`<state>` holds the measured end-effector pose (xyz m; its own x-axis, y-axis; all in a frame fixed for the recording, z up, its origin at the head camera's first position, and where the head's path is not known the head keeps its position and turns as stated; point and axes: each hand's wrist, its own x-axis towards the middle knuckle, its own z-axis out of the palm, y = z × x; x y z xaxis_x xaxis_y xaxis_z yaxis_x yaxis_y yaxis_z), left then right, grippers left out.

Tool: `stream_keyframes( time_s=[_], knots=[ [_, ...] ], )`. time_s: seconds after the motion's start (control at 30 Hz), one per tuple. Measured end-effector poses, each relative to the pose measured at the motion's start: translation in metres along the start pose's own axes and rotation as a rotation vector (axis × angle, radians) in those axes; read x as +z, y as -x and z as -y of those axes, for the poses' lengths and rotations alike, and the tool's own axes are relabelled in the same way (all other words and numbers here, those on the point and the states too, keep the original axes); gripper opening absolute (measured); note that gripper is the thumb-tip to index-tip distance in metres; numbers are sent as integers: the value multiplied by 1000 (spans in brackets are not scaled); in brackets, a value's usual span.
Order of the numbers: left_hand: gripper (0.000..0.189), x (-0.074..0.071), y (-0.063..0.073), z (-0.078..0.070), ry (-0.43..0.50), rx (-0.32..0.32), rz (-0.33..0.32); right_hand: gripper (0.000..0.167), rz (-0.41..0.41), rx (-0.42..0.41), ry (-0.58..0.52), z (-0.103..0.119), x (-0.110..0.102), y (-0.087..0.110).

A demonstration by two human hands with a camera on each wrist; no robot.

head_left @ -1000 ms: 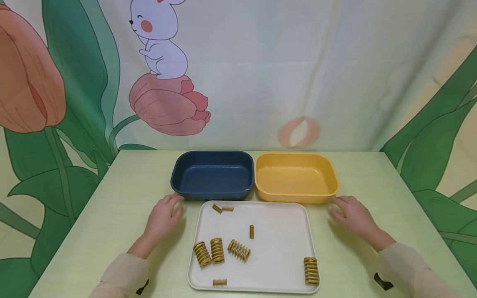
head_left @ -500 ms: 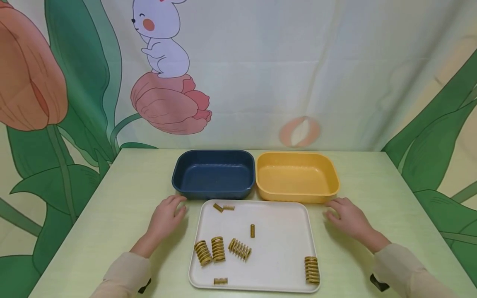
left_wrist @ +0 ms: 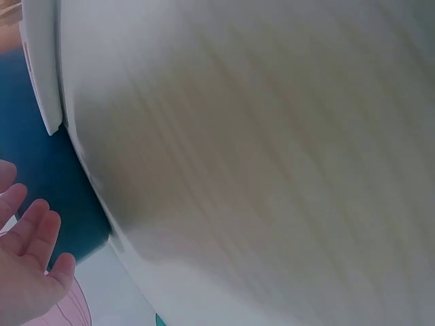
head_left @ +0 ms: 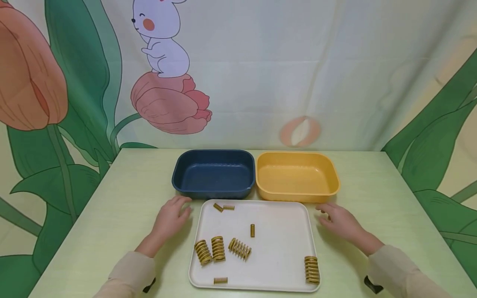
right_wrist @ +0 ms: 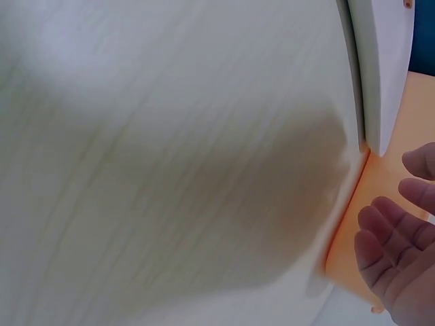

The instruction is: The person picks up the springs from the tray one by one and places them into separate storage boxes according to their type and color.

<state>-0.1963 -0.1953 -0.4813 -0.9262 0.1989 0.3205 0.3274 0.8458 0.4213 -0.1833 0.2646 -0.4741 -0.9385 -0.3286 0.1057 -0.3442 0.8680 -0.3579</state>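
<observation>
My left hand (head_left: 171, 218) hovers beside the white tray (head_left: 275, 256) at its upper left, near the front left corner of the dark blue bin (head_left: 213, 194). Its fingers are loosely bent and hold nothing. On the other side, my right hand (head_left: 340, 223) is just off the tray's upper right corner, below the yellow bin (head_left: 298, 198), also holding nothing. Several brass springs lie on the tray: thick ones such as one large spring (head_left: 218, 248) at left and another large spring (head_left: 311, 270) at right, and thin ones such as a small spring (head_left: 252, 230) near the middle.
Both bins stand side by side behind the tray, with nothing seen inside. The pale green table (head_left: 126, 198) runs back to a printed curtain (head_left: 253, 82). In the left wrist view the tray's edge (left_wrist: 42, 64) appears close to the hand.
Both hands have moved slightly inward toward the tray, the right one more than the left. The springs, tray and bins stay where they were; the head view shifted slightly.
</observation>
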Motion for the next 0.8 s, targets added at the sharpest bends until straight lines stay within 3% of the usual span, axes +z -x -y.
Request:
stream_keyframes(
  time_s=[0.47,0.8],
  knots=[
    [21,4,-1,-8,22,-10,20,33,60,19,-164,12,3,-1],
    [20,8,-2,-9,21,-9,11,38,78,91,-239,18,7,0]
  ],
)
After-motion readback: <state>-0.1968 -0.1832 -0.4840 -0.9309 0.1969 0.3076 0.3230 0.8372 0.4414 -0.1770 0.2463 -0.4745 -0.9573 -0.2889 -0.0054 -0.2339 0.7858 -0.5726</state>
